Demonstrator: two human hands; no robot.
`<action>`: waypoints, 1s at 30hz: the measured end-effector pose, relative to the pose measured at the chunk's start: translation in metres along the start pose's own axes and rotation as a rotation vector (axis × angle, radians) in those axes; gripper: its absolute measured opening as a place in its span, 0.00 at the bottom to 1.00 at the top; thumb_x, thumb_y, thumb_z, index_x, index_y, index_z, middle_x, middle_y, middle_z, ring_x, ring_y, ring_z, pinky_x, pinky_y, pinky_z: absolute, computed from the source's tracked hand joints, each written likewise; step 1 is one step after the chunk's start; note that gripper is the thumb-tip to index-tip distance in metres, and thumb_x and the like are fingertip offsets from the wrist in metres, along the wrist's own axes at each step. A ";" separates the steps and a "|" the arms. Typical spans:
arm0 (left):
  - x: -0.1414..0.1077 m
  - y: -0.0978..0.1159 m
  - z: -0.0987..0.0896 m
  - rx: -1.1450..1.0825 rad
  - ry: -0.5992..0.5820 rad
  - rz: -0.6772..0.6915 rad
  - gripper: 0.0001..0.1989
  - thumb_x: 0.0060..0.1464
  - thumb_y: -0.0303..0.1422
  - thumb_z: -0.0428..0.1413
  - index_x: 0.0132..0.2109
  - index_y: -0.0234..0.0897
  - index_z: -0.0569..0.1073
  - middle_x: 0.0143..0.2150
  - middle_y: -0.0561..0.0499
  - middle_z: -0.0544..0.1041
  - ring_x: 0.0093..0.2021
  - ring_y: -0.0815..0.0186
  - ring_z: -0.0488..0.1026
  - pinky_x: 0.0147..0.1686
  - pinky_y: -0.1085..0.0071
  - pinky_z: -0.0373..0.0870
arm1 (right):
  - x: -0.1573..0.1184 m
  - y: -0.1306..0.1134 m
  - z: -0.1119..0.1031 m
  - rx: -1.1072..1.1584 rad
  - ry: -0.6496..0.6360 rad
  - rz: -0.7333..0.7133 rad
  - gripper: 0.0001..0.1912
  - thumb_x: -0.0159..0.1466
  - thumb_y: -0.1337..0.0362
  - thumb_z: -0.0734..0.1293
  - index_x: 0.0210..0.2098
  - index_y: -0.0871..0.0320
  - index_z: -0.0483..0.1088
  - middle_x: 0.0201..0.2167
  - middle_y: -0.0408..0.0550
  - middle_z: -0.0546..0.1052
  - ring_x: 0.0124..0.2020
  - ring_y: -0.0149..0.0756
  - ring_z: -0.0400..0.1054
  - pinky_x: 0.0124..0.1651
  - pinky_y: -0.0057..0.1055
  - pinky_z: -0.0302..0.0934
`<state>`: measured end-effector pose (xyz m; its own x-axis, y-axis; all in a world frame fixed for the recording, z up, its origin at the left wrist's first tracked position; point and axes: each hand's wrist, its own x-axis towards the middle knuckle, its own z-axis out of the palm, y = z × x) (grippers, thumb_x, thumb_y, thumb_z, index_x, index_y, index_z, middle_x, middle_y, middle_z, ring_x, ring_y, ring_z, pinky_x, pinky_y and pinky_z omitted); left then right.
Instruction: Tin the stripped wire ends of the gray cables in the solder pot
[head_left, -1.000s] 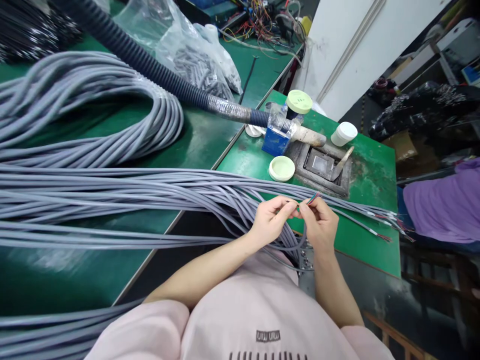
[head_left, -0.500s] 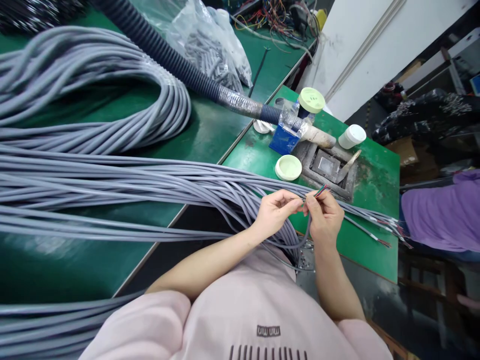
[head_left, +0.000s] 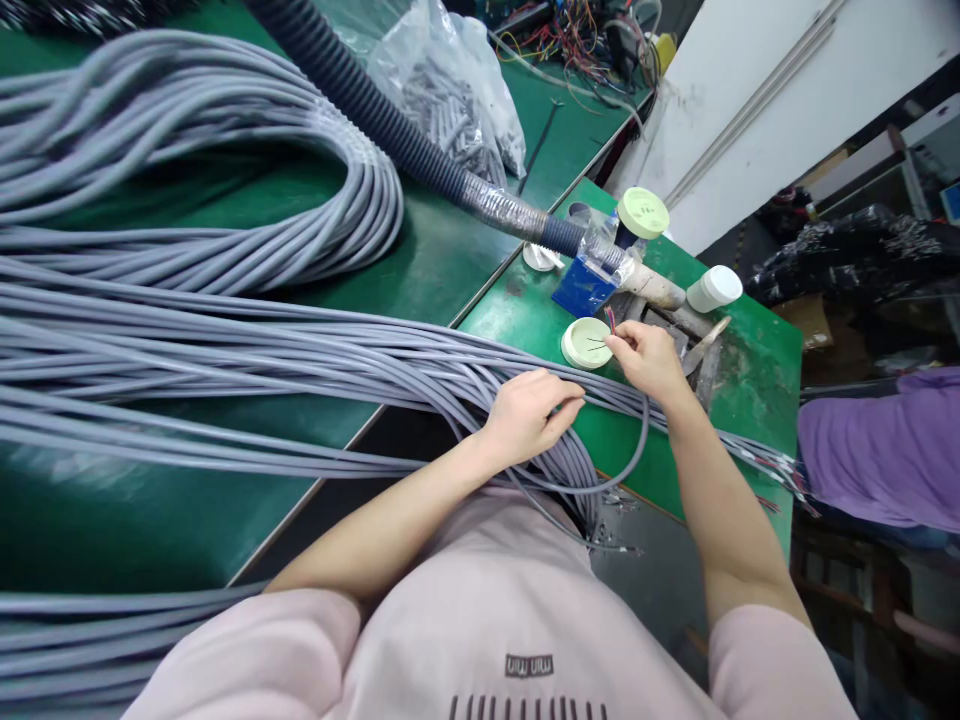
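My right hand (head_left: 651, 362) pinches the end of a grey cable (head_left: 641, 440). Its thin coloured wires (head_left: 610, 318) fan out past the fingertips, with a couple of dark strands over a shallow pale-green dish (head_left: 576, 352). Whether those strands touch what is in the dish I cannot tell. From that hand the cable loops down towards my body. My left hand (head_left: 531, 415) hovers over the bundle of grey cables (head_left: 420, 365), fingers bent, a gap between thumb and forefinger and nothing seen in it.
Behind the dish stand a blue box (head_left: 583, 288), a corrugated hose (head_left: 420, 165), a lidded jar (head_left: 643, 212) and a white pot (head_left: 715, 288). A dirty metal-framed unit (head_left: 705, 375) lies right of them. Coiled cables (head_left: 360, 190) fill the left table; a person in purple (head_left: 877, 450) is at right.
My hands have parted. The right one has carried the cable end forward to the dish, while the left has let go and drawn back slightly left. The view has shifted a little.
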<state>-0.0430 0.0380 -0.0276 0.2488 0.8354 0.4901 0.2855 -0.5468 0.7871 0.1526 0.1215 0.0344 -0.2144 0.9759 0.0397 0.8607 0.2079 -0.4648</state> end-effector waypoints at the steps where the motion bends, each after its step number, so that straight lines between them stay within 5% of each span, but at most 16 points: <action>1: -0.001 -0.002 0.001 0.043 -0.028 0.023 0.09 0.59 0.34 0.55 0.43 0.39 0.78 0.33 0.47 0.79 0.33 0.63 0.71 0.37 0.68 0.62 | 0.006 0.002 0.002 -0.065 -0.023 0.007 0.12 0.60 0.60 0.64 0.23 0.58 0.68 0.19 0.41 0.67 0.22 0.31 0.58 0.28 0.29 0.47; 9: -0.003 -0.003 0.006 0.118 -0.084 0.070 0.10 0.60 0.34 0.53 0.44 0.40 0.78 0.32 0.47 0.78 0.33 0.63 0.70 0.35 0.67 0.56 | 0.023 0.003 0.012 -0.358 -0.145 0.041 0.12 0.61 0.60 0.62 0.26 0.58 0.73 0.23 0.48 0.74 0.26 0.37 0.64 0.29 0.31 0.46; 18: 0.000 -0.001 0.000 0.063 -0.067 0.076 0.09 0.60 0.33 0.53 0.42 0.38 0.77 0.31 0.48 0.78 0.31 0.65 0.70 0.35 0.68 0.60 | 0.020 0.009 -0.006 -0.254 -0.086 0.041 0.12 0.59 0.60 0.63 0.23 0.59 0.69 0.20 0.44 0.69 0.23 0.32 0.59 0.28 0.30 0.46; 25: 0.007 0.000 -0.020 -0.006 0.189 0.132 0.05 0.57 0.28 0.57 0.40 0.36 0.76 0.31 0.49 0.79 0.29 0.68 0.71 0.34 0.71 0.66 | -0.002 0.083 -0.069 -0.053 0.153 0.229 0.17 0.55 0.56 0.66 0.17 0.58 0.60 0.14 0.37 0.57 0.19 0.26 0.49 0.25 0.29 0.42; 30: 0.007 -0.005 -0.016 0.066 0.158 0.165 0.04 0.56 0.27 0.58 0.40 0.36 0.76 0.31 0.50 0.79 0.27 0.69 0.70 0.33 0.71 0.66 | 0.001 0.128 -0.067 -0.112 0.154 0.394 0.17 0.53 0.56 0.67 0.15 0.58 0.61 0.13 0.38 0.57 0.19 0.27 0.50 0.25 0.30 0.44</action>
<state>-0.0578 0.0480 -0.0220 0.1510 0.7301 0.6665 0.3144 -0.6747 0.6678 0.2939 0.1537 0.0344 0.2043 0.9788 0.0142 0.9094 -0.1844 -0.3729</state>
